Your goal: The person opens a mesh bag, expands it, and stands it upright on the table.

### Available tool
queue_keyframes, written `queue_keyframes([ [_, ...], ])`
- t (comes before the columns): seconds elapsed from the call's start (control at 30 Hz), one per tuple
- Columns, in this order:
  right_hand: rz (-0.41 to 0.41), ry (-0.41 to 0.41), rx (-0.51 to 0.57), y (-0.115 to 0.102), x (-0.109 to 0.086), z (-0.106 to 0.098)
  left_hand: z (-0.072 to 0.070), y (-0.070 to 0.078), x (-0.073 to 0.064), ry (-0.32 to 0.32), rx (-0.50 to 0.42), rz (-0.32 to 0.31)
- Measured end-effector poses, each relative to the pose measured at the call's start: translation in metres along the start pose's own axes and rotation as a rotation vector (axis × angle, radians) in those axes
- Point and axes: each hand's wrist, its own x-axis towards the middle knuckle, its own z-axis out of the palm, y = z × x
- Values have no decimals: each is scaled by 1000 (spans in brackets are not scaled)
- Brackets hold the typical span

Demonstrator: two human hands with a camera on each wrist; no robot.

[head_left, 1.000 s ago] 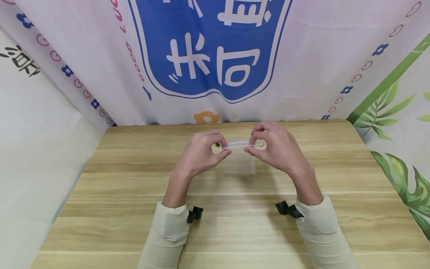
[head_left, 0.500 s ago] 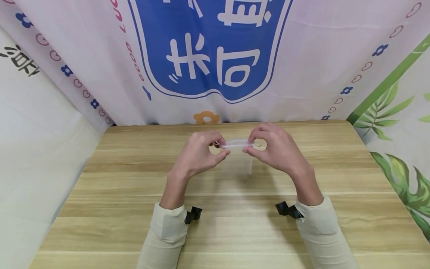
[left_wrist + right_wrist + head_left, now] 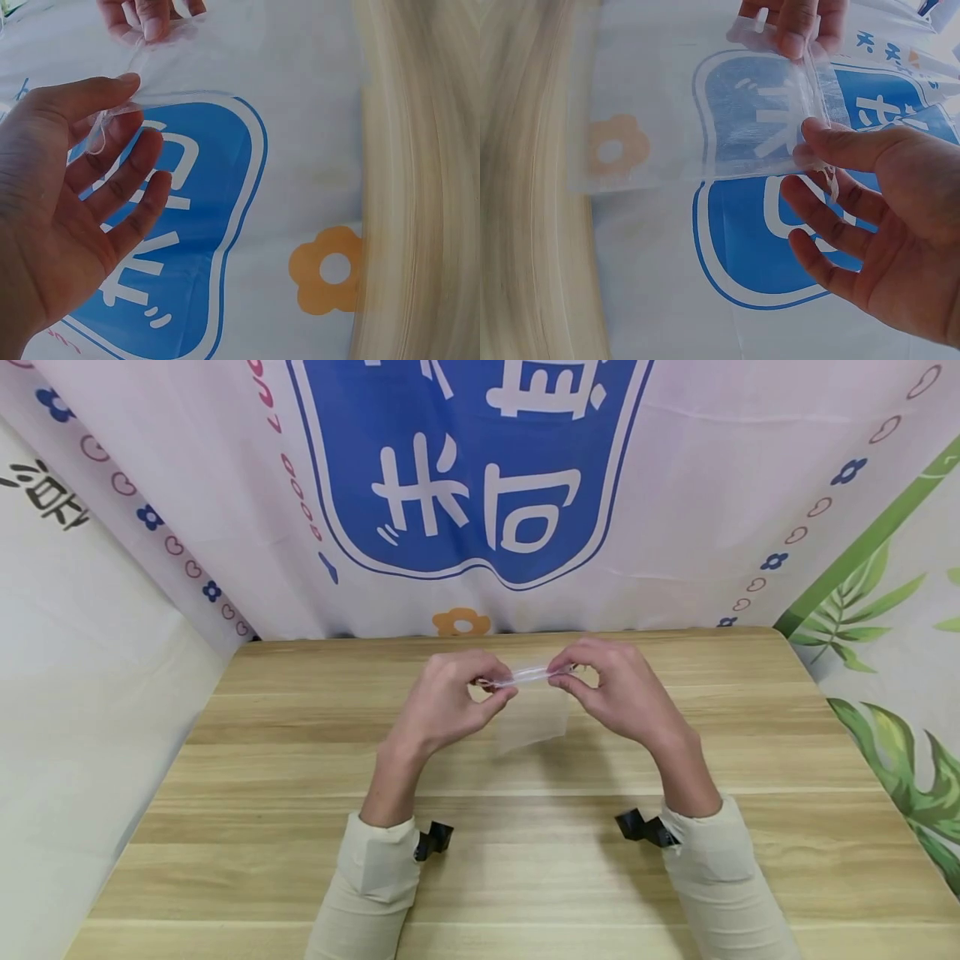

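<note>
A small see-through drawstring pouch (image 3: 534, 718) hangs between my two hands in the head view, its mouth upward. My left hand (image 3: 450, 697) pinches the left end of the gathered mouth between thumb and index finger. At the opposite end, my right hand (image 3: 618, 689) has the same thumb-and-finger pinch. The right wrist view shows the sheer pouch body (image 3: 660, 94) spread flat, with a pale cord loop (image 3: 831, 184) hanging by my right fingers. Another cord loop (image 3: 99, 135) dangles by my left fingers in the left wrist view. The other fingers of both hands are loosely bent.
Beneath the hands lies a wood-grain table (image 3: 525, 860). A printed cloth (image 3: 240, 485) with a blue emblem hangs right behind the table's far edge. Black wrist mounts (image 3: 433, 841) stick out from both pale sleeves (image 3: 367, 893).
My right fingers have shifted slightly left along the pouch mouth, bringing thumb and index closer. The hanging pouch has swung, and its bottom edge now slants up to the right. My left hand barely moved.
</note>
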Motion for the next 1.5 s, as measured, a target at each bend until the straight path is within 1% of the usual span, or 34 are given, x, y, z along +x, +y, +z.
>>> queue_keyframes([
  [0.23, 42, -29, -62, 0, 0, -2, -3, -3, -1, 6, 78, -15],
  [0.4, 64, -46, -85, -2, -1, -5, -6, -6, -3, 10, 79, -23],
  [0.53, 62, -41, -73, -1, -2, -5, -7, -6, -3, 11, 54, -24],
  [0.67, 33, -9, -10, 0, -2, -4, -7, -5, -4, 20, 33, -25],
  [0.8, 16, 21, 40, 1, -2, -4, -6, -5, -3, 41, -17, -20],
  [0.97, 38, 27, 41, 1, -1, -5, -5, -4, -2, 64, -101, -20],
  [1.13, 53, 48, 37, 0, 0, -4, -3, -4, -1, 92, -153, -24],
  [1.3, 28, 78, 48, -1, 1, -4, -4, -6, -1, 133, -190, -33],
  [1.5, 11, 92, 53, -2, 2, -4, -5, -5, -2, 140, -201, -40],
])
